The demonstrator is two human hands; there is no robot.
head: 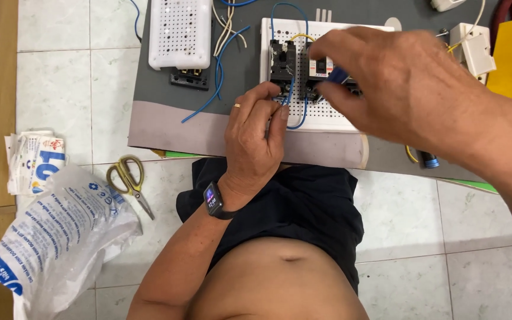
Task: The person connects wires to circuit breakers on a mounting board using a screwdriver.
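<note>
My left hand (255, 139) pinches a blue wire (290, 98) under a black circuit breaker (282, 61) fixed on a white perforated board (327, 115). A ring and a dark smartwatch sit on that hand and wrist. My right hand (413, 83) hovers over the board and grips a blue-handled tool (337, 75), mostly hidden by the fingers, at a second breaker (320, 68) beside the first. Both breakers stand on the board, which lies on a grey mat (167, 118).
A second white perforated board (180, 32) with a black socket lies at the mat's back left, loose blue and white wires beside it. Scissors (128, 178) with yellow-green handles and a white plastic bag (54, 237) lie on the tiled floor at left. White electrical box (474, 50) at right.
</note>
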